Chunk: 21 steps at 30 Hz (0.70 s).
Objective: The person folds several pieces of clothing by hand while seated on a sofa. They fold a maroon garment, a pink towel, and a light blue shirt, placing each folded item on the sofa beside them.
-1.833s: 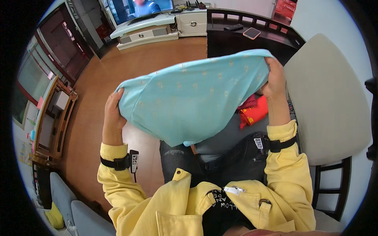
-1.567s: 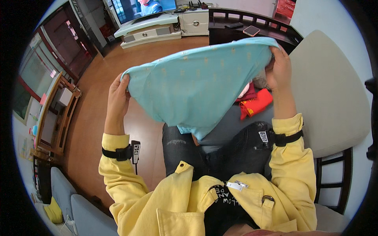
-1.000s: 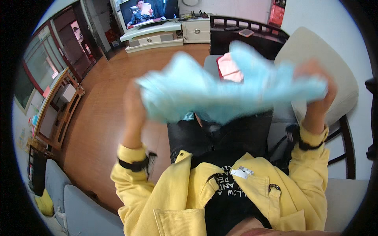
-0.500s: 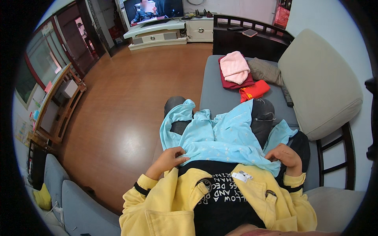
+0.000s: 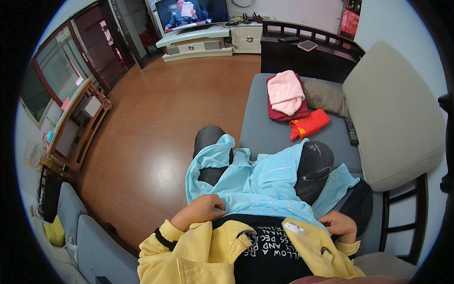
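Observation:
A light blue shirt [image 5: 255, 182] with a small print and a chest pocket lies spread over my lap and thighs. One sleeve loops over my left knee, and the other lies beside my right thigh. My left hand [image 5: 203, 208] has its fingers curled on the shirt's near edge at the left, pinching the cloth. At the near right corner, my right hand [image 5: 338, 224] is closed on the same edge, its fingertips partly hidden. The edge between them rests against my black top, below the yellow jacket [image 5: 198, 246].
On the grey sofa seat [image 5: 260, 104] ahead lie a folded pink cloth [image 5: 285, 92] on dark red cloth, a red cloth [image 5: 309, 124], a brown cloth [image 5: 326, 97] and a remote control [image 5: 351, 130]. A large cushion [image 5: 395, 118] leans at right. A phone [image 5: 307, 45] rests on the dark armrest.
Both hands have shifted slightly toward my body with the shirt's near edge. The shirt's chest pocket now shows more plainly. The view has tilted a little.

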{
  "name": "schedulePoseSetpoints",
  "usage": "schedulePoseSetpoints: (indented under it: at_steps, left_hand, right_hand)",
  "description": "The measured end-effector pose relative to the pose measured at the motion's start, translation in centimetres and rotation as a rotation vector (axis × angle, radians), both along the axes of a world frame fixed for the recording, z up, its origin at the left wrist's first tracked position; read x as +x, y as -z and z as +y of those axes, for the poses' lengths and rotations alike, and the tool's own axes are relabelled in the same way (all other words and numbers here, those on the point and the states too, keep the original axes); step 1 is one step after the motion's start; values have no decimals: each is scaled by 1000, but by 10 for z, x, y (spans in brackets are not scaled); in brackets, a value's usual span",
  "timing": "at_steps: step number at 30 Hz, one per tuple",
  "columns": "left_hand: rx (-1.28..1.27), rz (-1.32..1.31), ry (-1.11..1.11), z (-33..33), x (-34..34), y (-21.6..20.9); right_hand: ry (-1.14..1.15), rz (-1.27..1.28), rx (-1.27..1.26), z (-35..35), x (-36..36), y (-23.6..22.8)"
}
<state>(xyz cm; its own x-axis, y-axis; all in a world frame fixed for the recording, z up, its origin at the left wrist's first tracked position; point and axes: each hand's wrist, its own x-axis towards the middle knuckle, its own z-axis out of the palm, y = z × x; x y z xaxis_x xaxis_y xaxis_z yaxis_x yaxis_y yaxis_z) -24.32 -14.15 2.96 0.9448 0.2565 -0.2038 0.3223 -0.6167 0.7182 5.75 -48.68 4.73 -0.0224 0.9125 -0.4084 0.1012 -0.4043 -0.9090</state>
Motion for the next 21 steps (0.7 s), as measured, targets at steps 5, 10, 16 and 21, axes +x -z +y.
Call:
schedulePoseSetpoints:
  at_steps: [5,10,16,21]
  left_hand:
    - [58,-164,-118,-10,9,-23]
    - [35,-524,-370,4,24,-71]
    - [14,-843,-441,14,37,-129]
    - [128,-1137,-470,19,29,-168]
  right_hand:
    - [43,-124,116,-8,14,10]
    - [502,-293,261,-17,11,-2]
    - [750,-546,558,-3,-1,-38]
    - [773,-668,708,13,-6,-78]
